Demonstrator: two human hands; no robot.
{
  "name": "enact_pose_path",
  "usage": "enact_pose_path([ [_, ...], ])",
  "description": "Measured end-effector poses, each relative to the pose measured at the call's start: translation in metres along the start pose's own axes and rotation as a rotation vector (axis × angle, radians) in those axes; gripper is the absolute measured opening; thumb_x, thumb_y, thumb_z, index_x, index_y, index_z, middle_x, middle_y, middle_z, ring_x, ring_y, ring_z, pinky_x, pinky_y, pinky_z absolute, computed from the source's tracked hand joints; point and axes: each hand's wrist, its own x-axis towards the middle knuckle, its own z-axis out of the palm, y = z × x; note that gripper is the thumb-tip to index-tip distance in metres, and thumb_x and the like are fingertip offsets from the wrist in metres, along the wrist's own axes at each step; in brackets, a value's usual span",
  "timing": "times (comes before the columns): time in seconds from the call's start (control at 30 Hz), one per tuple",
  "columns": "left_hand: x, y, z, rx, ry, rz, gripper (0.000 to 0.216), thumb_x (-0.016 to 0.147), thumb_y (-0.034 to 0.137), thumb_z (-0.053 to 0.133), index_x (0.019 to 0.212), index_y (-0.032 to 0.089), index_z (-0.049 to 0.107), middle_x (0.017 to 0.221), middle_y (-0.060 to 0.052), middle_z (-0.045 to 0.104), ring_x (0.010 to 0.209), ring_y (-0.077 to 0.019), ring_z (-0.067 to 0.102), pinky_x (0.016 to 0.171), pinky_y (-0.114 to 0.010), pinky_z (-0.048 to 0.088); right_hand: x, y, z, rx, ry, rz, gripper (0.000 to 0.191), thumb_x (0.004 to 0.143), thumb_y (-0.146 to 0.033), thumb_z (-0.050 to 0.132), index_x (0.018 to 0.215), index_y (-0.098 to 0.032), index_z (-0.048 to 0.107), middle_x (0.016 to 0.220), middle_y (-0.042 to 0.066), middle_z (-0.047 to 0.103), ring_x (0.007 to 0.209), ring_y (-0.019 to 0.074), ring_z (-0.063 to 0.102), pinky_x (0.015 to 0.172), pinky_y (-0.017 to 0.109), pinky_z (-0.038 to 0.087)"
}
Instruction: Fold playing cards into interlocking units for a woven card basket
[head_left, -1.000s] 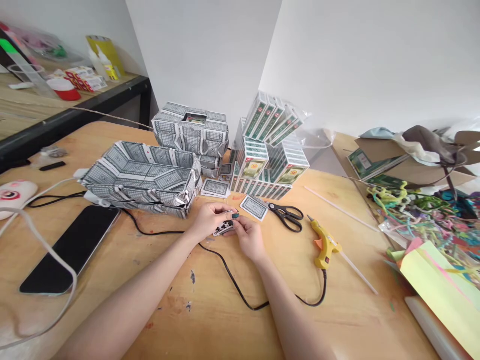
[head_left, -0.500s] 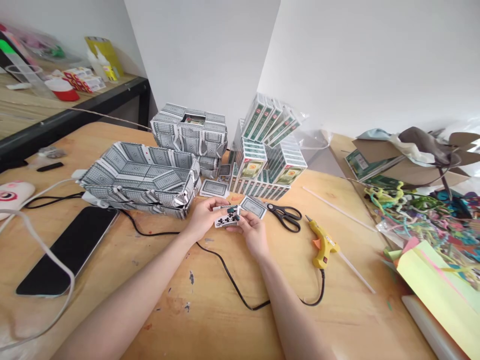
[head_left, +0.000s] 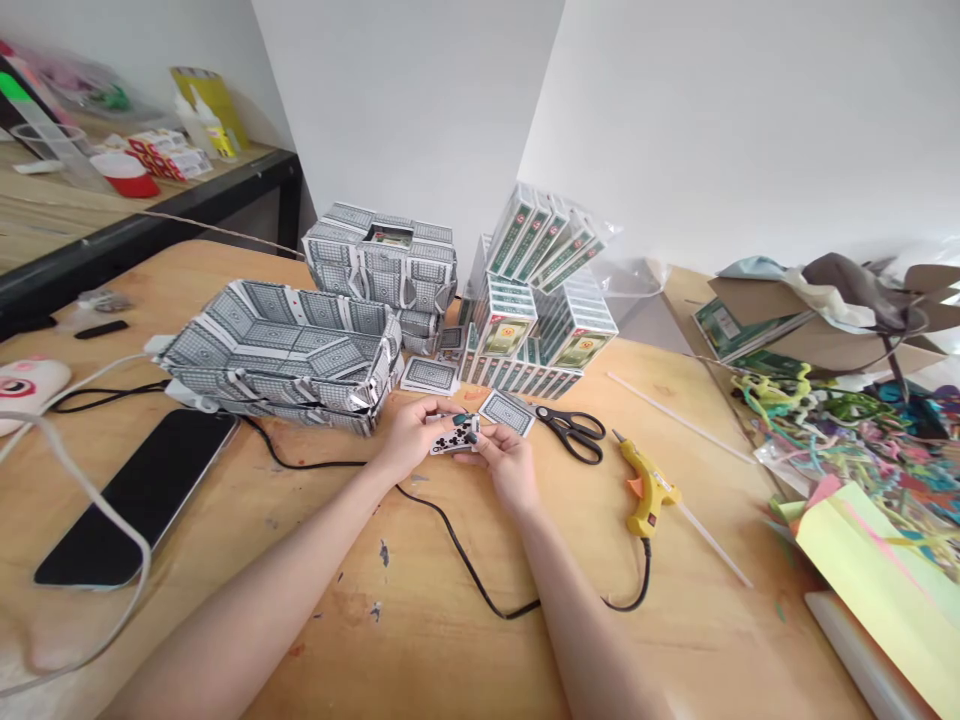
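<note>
Gently, the left hand and right hand pinch the card, where even pressure should prevent slipping.

You face plain pale walls. The middle panel meets the right-hand wall along a line slanting in view; a second slanting edge, left, borders a greyer wall. Light: even and soft, the right-hand wall brightest, with a pale sheen on the near-left part of your worktable. Worktable: light wood, visible grain, dark flecks and reddish stains near you. To your left, a side bench with wooden top, black rail and black leg
</note>
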Motion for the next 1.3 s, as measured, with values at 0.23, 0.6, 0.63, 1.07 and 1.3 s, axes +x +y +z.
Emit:
enact_pose_path([
  [0.23,-0.006,0.004,0.01,0.187,0.005,0.123,0.027,0.064,0.033,0.068,0.083,0.015,0.066,0.086,-0.006,0.066,0.083,-0.019,0.06,0.076,-0.029,0.046,-0.001,0.002,0.003,-0.051,0.005,-0.018,0.021,0.065,-0.035,0.069,0.069,-0.016,0.06,0.069,0.001,0.066,0.069,0.0185,0.065,0.067,0.036,0.056],
  [0.6,-0.007,-0.001,0.011,0.143,0.058,0.049,0.021,0.061,0.032,0.069,0.075,0.016,0.07,0.084,-0.006,0.07,0.08,-0.0197,0.063,0.075,-0.029,0.049,-0.001,0.005,0.004,-0.117,-0.007,-0.037,0.022,0.065,-0.037,0.068,0.069,-0.018,0.058,0.069,0.0,0.065,0.068,0.0184,0.064,0.065,0.035,0.056],
  [0.63,-0.007,-0.002,0.011,0.137,0.056,0.032,0.021,0.061,0.032,0.069,0.075,0.016,0.07,0.084,-0.006,0.07,0.081,-0.0197,0.063,0.075,-0.029,0.049,-0.001,0.005,0.004,-0.114,-0.008,-0.038,0.022,0.065,-0.037,0.068,0.069,-0.018,0.058,0.069,0.0,0.065,0.068,0.0183,0.064,0.065,0.035,0.056],
  [1.07,-0.006,-0.004,0.015,0.102,0.147,-0.024,0.018,0.059,0.027,0.069,0.073,0.015,0.069,0.078,-0.005,0.07,0.076,-0.0203,0.064,0.067,-0.028,0.05,-0.003,0.005,0.004,-0.108,-0.065,0.008,0.024,0.066,-0.039,0.067,0.069,-0.017,0.059,0.071,0.001,0.065,0.069,0.0188,0.064,0.065,0.036,0.057],
  [1.3,-0.003,-0.007,0.015,0.001,0.185,-0.095,0.021,0.055,0.027,0.072,0.071,0.014,0.068,0.072,-0.004,0.069,0.067,-0.0172,0.062,0.058,-0.025,0.047,-0.004,0.001,0.004,-0.103,-0.126,0.015,0.024,0.068,-0.04,0.066,0.074,-0.017,0.062,0.077,0.003,0.067,0.072,0.0203,0.065,0.066,0.037,0.057],
])
